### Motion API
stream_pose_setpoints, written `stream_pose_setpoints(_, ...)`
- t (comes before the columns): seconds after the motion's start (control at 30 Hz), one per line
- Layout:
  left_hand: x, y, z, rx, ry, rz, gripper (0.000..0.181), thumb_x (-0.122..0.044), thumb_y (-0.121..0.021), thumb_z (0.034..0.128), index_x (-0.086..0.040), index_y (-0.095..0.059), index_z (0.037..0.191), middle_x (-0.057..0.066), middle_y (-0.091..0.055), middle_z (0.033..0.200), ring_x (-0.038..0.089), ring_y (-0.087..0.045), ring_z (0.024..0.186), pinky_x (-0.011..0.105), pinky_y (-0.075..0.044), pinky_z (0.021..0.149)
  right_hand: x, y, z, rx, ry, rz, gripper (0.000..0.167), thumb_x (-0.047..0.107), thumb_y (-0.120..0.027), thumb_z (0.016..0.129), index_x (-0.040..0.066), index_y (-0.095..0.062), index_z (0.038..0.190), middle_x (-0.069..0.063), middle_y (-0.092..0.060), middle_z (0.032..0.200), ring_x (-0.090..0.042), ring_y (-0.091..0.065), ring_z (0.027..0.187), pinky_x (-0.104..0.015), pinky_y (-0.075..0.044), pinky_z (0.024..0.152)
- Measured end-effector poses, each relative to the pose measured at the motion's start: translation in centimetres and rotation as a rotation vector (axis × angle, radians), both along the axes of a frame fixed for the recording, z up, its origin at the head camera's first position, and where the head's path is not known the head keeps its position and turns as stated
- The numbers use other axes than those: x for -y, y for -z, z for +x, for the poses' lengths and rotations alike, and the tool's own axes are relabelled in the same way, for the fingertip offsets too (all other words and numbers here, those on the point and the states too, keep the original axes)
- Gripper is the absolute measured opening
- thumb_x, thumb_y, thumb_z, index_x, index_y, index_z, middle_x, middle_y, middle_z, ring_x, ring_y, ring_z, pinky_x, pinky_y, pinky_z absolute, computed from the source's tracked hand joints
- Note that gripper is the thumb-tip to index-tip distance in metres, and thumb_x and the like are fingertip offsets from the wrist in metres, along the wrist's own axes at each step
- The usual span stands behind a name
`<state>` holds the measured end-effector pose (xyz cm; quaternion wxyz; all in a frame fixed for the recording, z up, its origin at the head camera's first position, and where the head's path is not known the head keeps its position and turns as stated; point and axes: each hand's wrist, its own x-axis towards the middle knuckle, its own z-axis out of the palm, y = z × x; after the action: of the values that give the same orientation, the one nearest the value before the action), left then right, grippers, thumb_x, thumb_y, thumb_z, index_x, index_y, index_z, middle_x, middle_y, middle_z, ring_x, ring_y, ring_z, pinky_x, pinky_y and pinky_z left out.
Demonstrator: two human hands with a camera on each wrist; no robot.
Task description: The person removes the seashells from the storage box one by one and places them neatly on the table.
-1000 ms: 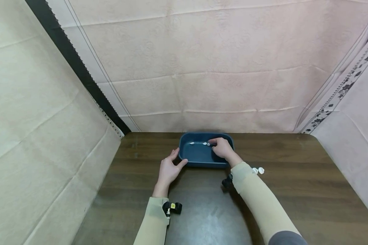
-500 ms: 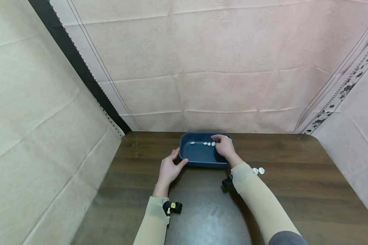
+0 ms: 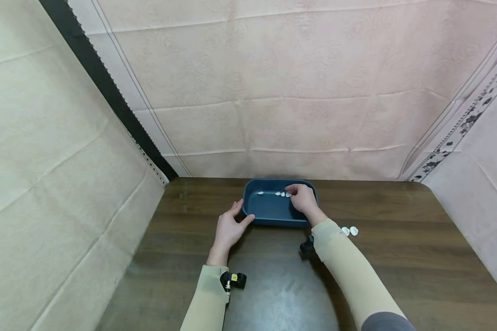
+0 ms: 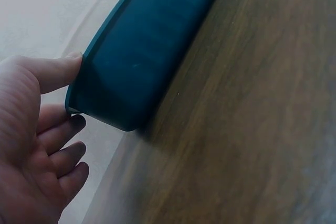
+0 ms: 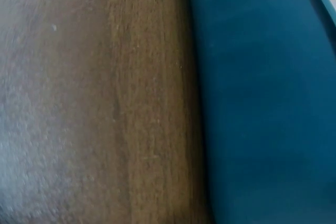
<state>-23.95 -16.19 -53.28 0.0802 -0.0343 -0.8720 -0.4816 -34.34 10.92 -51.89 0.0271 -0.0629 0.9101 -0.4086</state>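
Observation:
In the head view a dark blue rectangular tray sits at the table's far edge. My left hand holds its near left corner; in the left wrist view the thumb presses the rim and the index finger lies round the corner. My right hand reaches inside over the right end, fingers curled at the rightmost small white round piece, which they partly cover and appear to pinch. Beside it in the row are white pieces, and another white piece lies farther left. The right wrist view hides the fingers.
Two white round pieces lie on the brown wooden table, just right of my right sleeve. Pale cloth hangs behind the tray and along both sides. Each wrist wears a small black camera.
My right hand drew back slightly, uncovering the rightmost white piece in the row, then its fingers closed down at that piece again. My left hand stays on the tray corner.

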Motion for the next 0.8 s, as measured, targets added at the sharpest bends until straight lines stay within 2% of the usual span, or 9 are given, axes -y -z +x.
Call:
stream_pose_setpoints(0.43, 0.01, -0.1, -0.04, -0.008, -0.005, 0.0, 0.068, -0.029, -0.081, 0.0982, -0.006, -0.055, 0.156, 0.01, -0.054, 0.159, 0.027, -0.042, 0.153, 0.051, -0.034, 0.124, 0.07, -0.16, -0.1, 0.008, 0.011, -0.037, 0.034, -0.001, -0.059, 0.104, 0.002, -0.072, 0.135, -0.018, -0.071, 0.131, -0.035, -0.064, 0.121, -0.052, -0.053, 0.105)
stream_pose_setpoints(0.67, 0.03, -0.03, -0.08, -0.007, -0.004, -0.012, 0.068, -0.029, -0.081, 0.0983, -0.006, -0.054, 0.156, 0.009, -0.054, 0.159, 0.026, -0.042, 0.153, 0.05, -0.034, 0.124, 0.23, 0.05, -0.24, 0.013, 0.005, 0.015, 0.029, 0.008, -0.071, 0.102, 0.001, -0.074, 0.13, -0.017, -0.073, 0.126, -0.034, -0.066, 0.116, -0.05, -0.055, 0.101)
stream_pose_setpoints(0.8, 0.02, -0.04, -0.05, -0.005, -0.003, -0.011, 0.068, -0.029, -0.081, 0.0984, -0.006, -0.054, 0.156, 0.008, -0.054, 0.159, 0.027, -0.041, 0.154, 0.051, -0.034, 0.124, 0.36, 0.33, -0.34, 0.008, 0.005, 0.03, 0.025, 0.012, -0.074, 0.101, 0.002, -0.076, 0.124, -0.015, -0.075, 0.118, -0.031, -0.068, 0.108, -0.049, -0.056, 0.096)
